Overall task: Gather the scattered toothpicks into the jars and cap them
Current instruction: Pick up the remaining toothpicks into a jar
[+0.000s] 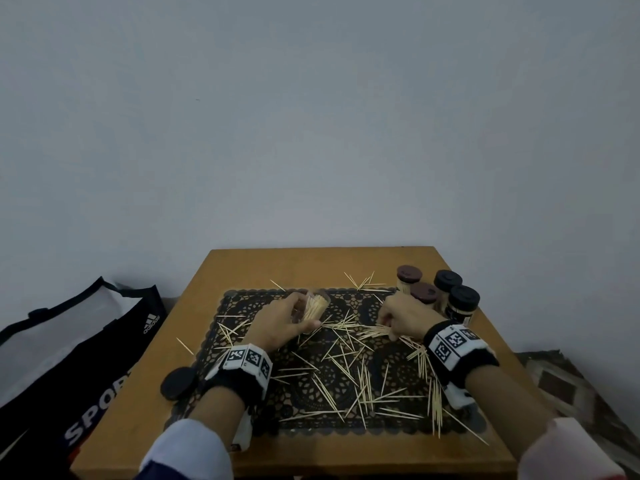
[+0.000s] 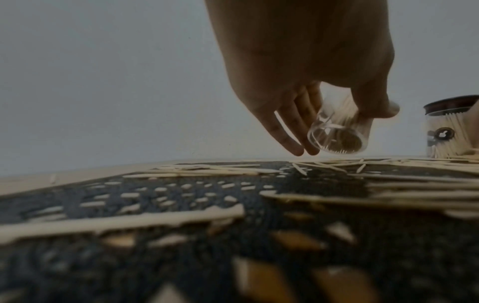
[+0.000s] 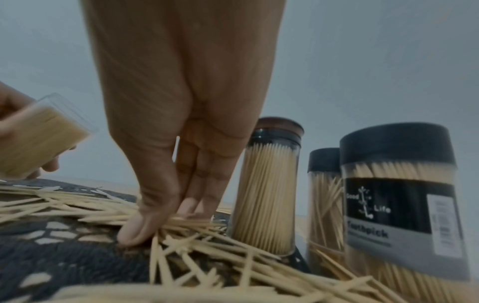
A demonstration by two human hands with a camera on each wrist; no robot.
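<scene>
Toothpicks lie scattered across the black lace mat on the wooden table, thickest from the mat's centre out toward 4 o'clock, with a few strays off the mat at 12 and 9 o'clock. The left hand grips an open clear jar, partly filled with picks, at about 11 o'clock on the mat; thumb and fingers curl round its wall, and the jar is tilted, lifted clear of the mat in the left wrist view. The right hand is at about 1 o'clock, its fingertips drawn together and pressed down onto a bunch of toothpicks on the mat, thumb and fingers pinching them. Just beyond that hand, at the table's 2 o'clock corner, four capped jars stand upright in a tight group, two with brownish lids and two with black lids, all packed with picks. A loose black lid sits at the mat's 8 o'clock edge, beside the left wrist. A black sports bag lies off the table at 9 o'clock.
</scene>
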